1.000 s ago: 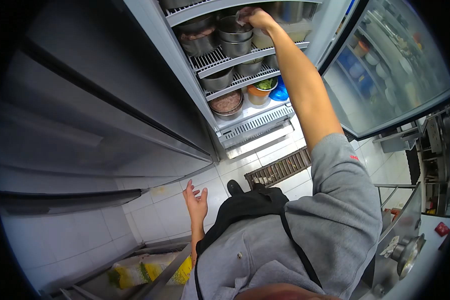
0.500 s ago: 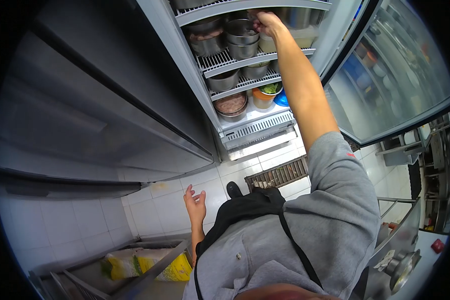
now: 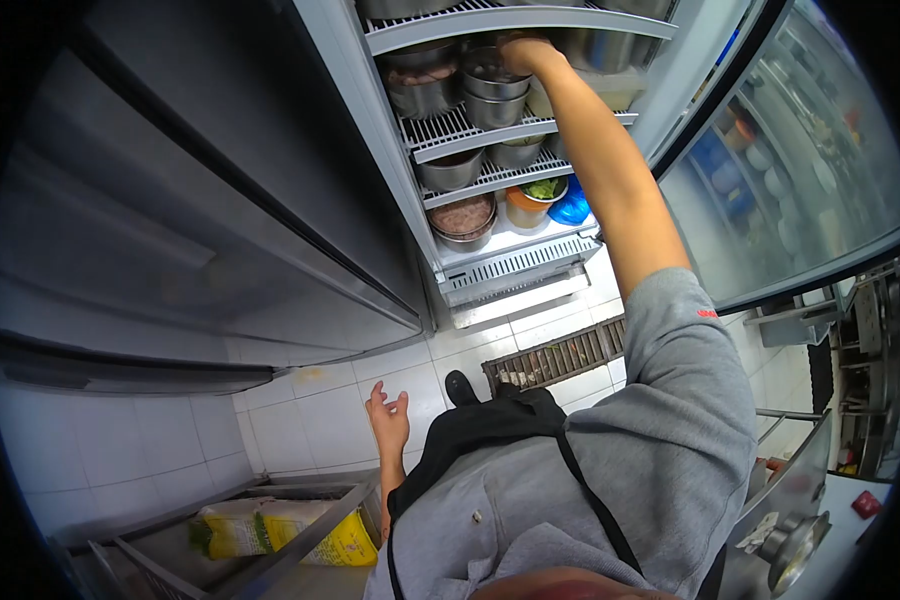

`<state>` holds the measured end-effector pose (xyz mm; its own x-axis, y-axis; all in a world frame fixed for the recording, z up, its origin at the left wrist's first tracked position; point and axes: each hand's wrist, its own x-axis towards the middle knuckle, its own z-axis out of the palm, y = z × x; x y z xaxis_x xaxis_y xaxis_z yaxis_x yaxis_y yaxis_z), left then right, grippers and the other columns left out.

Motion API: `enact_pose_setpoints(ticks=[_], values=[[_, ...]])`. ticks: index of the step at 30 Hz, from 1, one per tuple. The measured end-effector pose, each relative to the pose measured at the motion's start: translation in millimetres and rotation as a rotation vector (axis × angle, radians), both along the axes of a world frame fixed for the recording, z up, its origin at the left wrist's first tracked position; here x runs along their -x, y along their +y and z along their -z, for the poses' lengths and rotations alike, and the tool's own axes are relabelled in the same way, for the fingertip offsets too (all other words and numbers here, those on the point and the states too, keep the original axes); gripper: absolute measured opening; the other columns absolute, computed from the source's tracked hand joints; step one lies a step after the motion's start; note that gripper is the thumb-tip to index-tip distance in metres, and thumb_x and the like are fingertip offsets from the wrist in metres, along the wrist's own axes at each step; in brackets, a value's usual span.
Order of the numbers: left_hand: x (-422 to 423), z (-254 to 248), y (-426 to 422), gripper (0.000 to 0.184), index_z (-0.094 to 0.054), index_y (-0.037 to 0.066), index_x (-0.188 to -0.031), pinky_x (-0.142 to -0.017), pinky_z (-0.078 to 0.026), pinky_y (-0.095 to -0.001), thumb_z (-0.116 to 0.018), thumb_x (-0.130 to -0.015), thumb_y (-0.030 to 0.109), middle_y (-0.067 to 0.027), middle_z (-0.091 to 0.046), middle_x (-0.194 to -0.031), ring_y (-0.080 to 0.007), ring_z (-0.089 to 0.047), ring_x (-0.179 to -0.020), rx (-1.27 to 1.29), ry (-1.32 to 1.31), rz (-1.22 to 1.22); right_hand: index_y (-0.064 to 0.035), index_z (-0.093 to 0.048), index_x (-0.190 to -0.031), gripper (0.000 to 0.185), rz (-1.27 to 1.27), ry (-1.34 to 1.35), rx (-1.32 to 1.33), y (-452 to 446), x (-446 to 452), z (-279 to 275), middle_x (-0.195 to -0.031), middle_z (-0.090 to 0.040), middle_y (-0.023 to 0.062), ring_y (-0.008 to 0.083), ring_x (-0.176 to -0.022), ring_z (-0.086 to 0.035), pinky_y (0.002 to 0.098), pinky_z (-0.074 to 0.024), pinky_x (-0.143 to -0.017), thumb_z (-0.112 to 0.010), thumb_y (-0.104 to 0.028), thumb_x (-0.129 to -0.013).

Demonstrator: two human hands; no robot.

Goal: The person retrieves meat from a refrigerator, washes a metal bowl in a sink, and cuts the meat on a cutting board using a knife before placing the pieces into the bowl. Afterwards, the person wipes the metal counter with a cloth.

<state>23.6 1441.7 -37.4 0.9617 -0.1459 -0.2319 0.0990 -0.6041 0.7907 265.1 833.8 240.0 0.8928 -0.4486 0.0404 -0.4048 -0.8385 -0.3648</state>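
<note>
My right hand (image 3: pixel 528 54) reaches into the fridge, at the upper steel pot (image 3: pixel 490 68) of a stack of two. Its fingers dip past the rim and are hidden, so I cannot see what they touch. Beneath it sits the lower steel pot (image 3: pixel 495 110). Left of the stack, another steel pot (image 3: pixel 425 98) holds pinkish food. To the right, a pale plastic container (image 3: pixel 610 88) stands partly behind my forearm. My left hand (image 3: pixel 388 418) hangs over the floor by my side, fingers loosely apart, holding nothing.
The fridge's glass door (image 3: pixel 800 160) stands open at right. Lower shelves hold more pots, a container of green leaves (image 3: pixel 543 190) and a blue bag (image 3: pixel 572 204). A floor grate (image 3: pixel 560 355) lies before my feet. Yellow bags (image 3: pixel 320 530) rest on a rack at lower left.
My right hand has gone from the upper pot's rim farther inside, and its fingers have passed out of sight. My left hand stays nearly where it was. The view has shifted slightly.
</note>
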Motion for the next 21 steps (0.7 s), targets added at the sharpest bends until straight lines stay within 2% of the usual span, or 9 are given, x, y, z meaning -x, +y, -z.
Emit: enact_pose_setpoints(ticks=[5, 9, 10, 11, 13, 17, 19, 20, 21], values=[[-3, 9, 0, 0.06, -0.047, 0.003, -0.14, -0.079, -0.052, -0.034, -0.071, -0.089, 0.021, -0.021, -0.048, -0.121, -0.0234, -0.063, -0.087, 0.032, 0.01, -0.004, -0.0112, -0.071, -0.108, 0.025, -0.034, 0.152, 0.355, 5, -12, 10, -0.099, -0.069, 0.0115, 0.0243, -0.087, -0.066, 0.0398, -0.053, -0.075, -0.063, -0.018, -0.085], [-10, 12, 1, 0.059, -0.047, 0.003, -0.14, -0.079, -0.052, -0.0342, -0.071, -0.089, 0.02, -0.0208, -0.049, -0.121, -0.0236, -0.063, -0.086, 0.049, 0.011, 0.002, -0.013, -0.074, -0.108, 0.028, -0.09, 0.166, 0.312, 3, -7, 2, -0.108, -0.071, 0.0152, 0.0282, -0.098, -0.066, 0.0426, -0.0528, -0.083, -0.062, -0.015, -0.082], [-10, 13, 1, 0.059, -0.047, 0.003, -0.14, -0.079, -0.052, -0.0342, -0.071, -0.089, 0.02, -0.0209, -0.049, -0.121, -0.0238, -0.063, -0.086, 0.045, 0.013, 0.001, -0.0111, -0.072, -0.113, 0.032, -0.092, 0.151, 0.069, -2, -3, -5, -0.109, -0.071, 0.0104, 0.0247, -0.097, -0.067, 0.0393, -0.0536, -0.079, -0.066, -0.021, -0.084], [-11, 15, 1, 0.059, -0.047, 0.003, -0.14, -0.079, -0.052, -0.0342, -0.071, -0.089, 0.02, -0.0209, -0.049, -0.121, -0.0238, -0.063, -0.086, 0.05, 0.017, 0.003, -0.0111, -0.072, -0.113, 0.032, -0.09, 0.154, 0.073, -1, 4, -10, -0.109, -0.071, 0.0104, 0.0247, -0.097, -0.067, 0.0393, -0.0536, -0.079, -0.066, -0.021, -0.084], [-14, 16, 2, 0.059, -0.047, 0.003, -0.14, -0.079, -0.052, -0.0346, -0.071, -0.088, 0.021, -0.0211, -0.049, -0.121, -0.0241, -0.063, -0.086, 0.032, 0.035, 0.01, -0.0116, -0.07, -0.115, 0.029, -0.109, -0.083, -0.284, 8, 23, -16, -0.107, -0.072, 0.0051, 0.021, -0.099, -0.067, 0.033, -0.0547, -0.076, -0.068, -0.02, -0.087], [-18, 14, 0, 0.059, -0.047, 0.003, -0.139, -0.08, -0.052, -0.0354, -0.072, -0.088, 0.021, -0.0212, -0.049, -0.121, -0.0246, -0.063, -0.087, 0.017, 0.037, 0.036, -0.0095, -0.068, -0.114, 0.022, -0.056, -0.385, -0.643, 10, 26, -2, -0.105, -0.07, 0.006, 0.0212, -0.098, -0.067, 0.0328, -0.0572, -0.077, -0.066, -0.016, -0.093], [-20, 14, -1, 0.06, -0.047, 0.003, -0.139, -0.08, -0.052, -0.0358, -0.072, -0.088, 0.021, -0.0211, -0.049, -0.122, -0.025, -0.063, -0.088, 0.012, 0.035, 0.049, -0.0034, -0.065, -0.114, 0.019, 0.084, -0.668, -1.257, 9, 23, 0, -0.105, -0.069, 0.0118, 0.0268, -0.101, -0.066, 0.0395, -0.0601, -0.08, -0.059, -0.008, -0.096], [-21, 14, -2, 0.06, -0.047, 0.003, -0.139, -0.08, -0.052, -0.0358, -0.072, -0.088, 0.021, -0.0211, -0.049, -0.122, -0.025, -0.063, -0.088, 0.01, 0.033, 0.061, 0.0019, -0.062, -0.112, 0.019, 0.11, -0.774, -1.353, 8, 23, 3, -0.106, -0.067, 0.0161, 0.0309, -0.097, -0.066, 0.048, -0.06, -0.084, -0.057, -0.009, -0.098], [-22, 12, -3, 0.06, -0.048, 0.004, -0.139, -0.08, -0.052, -0.0357, -0.072, -0.088, 0.022, -0.0211, -0.049, -0.122, -0.0253, -0.063, -0.088, 0.007, 0.04, 0.07, 0.0019, -0.062, -0.112, 0.019, 0.121, -0.785, -1.35, 10, 24, 6, -0.106, -0.067, 0.0161, 0.0309, -0.097, -0.066, 0.048, -0.06, -0.084, -0.057, -0.009, -0.098]])
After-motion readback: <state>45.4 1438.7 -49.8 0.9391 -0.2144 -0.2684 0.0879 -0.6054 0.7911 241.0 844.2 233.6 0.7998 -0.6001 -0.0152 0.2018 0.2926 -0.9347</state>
